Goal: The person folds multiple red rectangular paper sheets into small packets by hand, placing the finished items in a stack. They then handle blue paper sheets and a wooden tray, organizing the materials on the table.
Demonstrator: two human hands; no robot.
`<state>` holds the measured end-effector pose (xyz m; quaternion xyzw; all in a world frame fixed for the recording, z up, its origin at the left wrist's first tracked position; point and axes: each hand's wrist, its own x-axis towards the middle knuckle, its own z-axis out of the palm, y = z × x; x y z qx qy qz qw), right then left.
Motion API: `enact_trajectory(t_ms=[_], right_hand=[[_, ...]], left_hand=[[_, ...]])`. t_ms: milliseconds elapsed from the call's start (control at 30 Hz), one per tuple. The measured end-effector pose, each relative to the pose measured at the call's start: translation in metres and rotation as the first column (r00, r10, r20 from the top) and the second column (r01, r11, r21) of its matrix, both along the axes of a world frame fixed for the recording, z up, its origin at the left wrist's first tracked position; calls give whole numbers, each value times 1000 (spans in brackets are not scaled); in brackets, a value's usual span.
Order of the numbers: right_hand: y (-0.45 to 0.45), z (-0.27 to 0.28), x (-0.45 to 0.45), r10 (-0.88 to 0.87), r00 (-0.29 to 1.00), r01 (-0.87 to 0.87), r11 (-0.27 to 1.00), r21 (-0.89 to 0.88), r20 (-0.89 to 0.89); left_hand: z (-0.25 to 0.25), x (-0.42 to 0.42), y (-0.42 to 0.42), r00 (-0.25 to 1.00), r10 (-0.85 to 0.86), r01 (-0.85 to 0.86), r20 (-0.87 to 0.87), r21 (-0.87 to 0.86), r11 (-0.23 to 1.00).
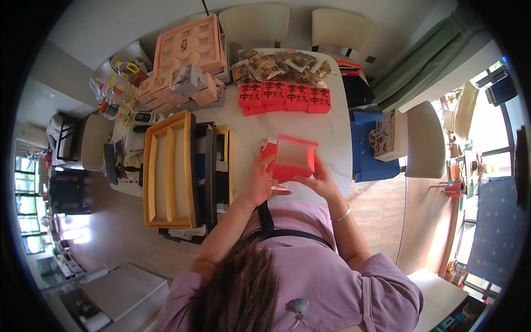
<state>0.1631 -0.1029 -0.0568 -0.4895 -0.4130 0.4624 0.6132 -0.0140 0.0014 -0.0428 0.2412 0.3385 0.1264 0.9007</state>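
A small red cardboard box (295, 159), with its pale inner side facing up, is held up over the near edge of the table. My left hand (259, 178) grips its left side, fingers spread under it. At its right side, my right hand (320, 179) has thumb and fingers on the wall. Another red-and-white carton piece (269, 148) shows behind the left fingers; whether it belongs to the same box is unclear. Farther back stand several finished red boxes (285, 97) with black writing, in a row. Behind them lies a heap of wrapped pastries (282, 66).
A gold-rimmed divided tray (193, 170) lies on stacked dark boxes (211, 166) at the left. Pink boxes (188, 45) and oil bottles (122, 91) crowd the back left of the marble-patterned table (249, 126). On the right, a blue bag (367, 145) rests by a chair (425, 141).
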Motion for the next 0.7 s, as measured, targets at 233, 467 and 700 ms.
enact_trajectory(t_ms=[233, 467, 700], right_hand=[[1, 12, 2, 119, 982, -130, 989, 65, 147], [-2, 8, 2, 188, 974, -186, 982, -30, 125], [-1, 8, -2, 37, 914, -122, 975, -186, -404]], left_hand=[[-15, -3, -4, 987, -73, 47, 143, 183, 982], [-17, -8, 0, 991, -95, 61, 91, 322, 945], [-19, -5, 5, 996, -35, 44, -84, 98, 994]])
